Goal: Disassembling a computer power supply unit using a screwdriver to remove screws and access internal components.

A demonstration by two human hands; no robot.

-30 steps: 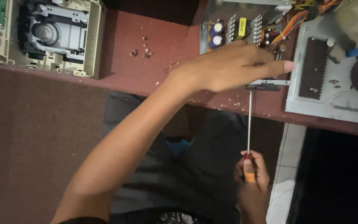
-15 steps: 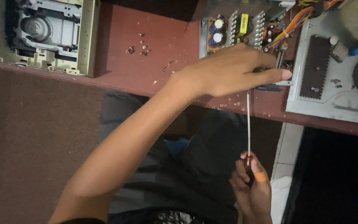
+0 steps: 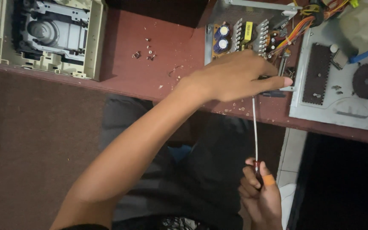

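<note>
Head view: left hand (image 3: pixel 235 76) is pressing down on the open power supply (image 3: pixel 252 38) at about 1 o'clock, fingers curled round a small dark part. Right hand (image 3: pixel 263 196), at 5 o'clock, is gripping the long screwdriver (image 3: pixel 255 127), whose shaft is pointing up to the table edge (image 3: pixel 150 91).

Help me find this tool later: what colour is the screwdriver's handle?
Dark red, on the screwdriver gripped by the right hand; head view.
</note>
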